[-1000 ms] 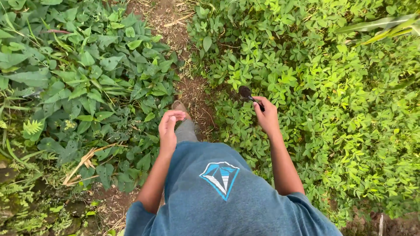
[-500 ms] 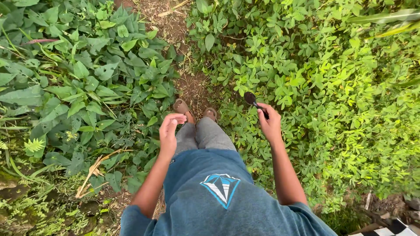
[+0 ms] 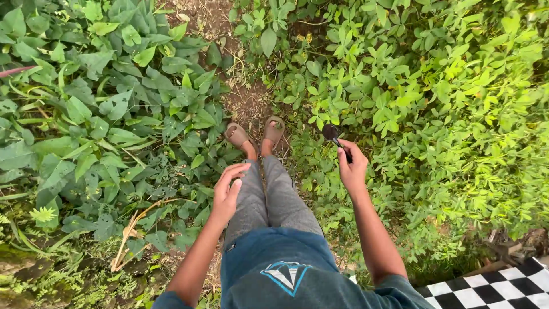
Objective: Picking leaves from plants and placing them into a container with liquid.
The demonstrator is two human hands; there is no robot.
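Since a second ago both our feet in tan sandals have drawn together on the bare dirt path and a checkered floor has slid into the lower right corner — we appear to have backed up and stopped. Our right hand stays closed on the thin handle of a small black spoon-like tool, its glossy rounded head over the small-leaved plants. Our left hand hangs loosely curled and empty beside grey trousers — near broad, matte pointed leaves.
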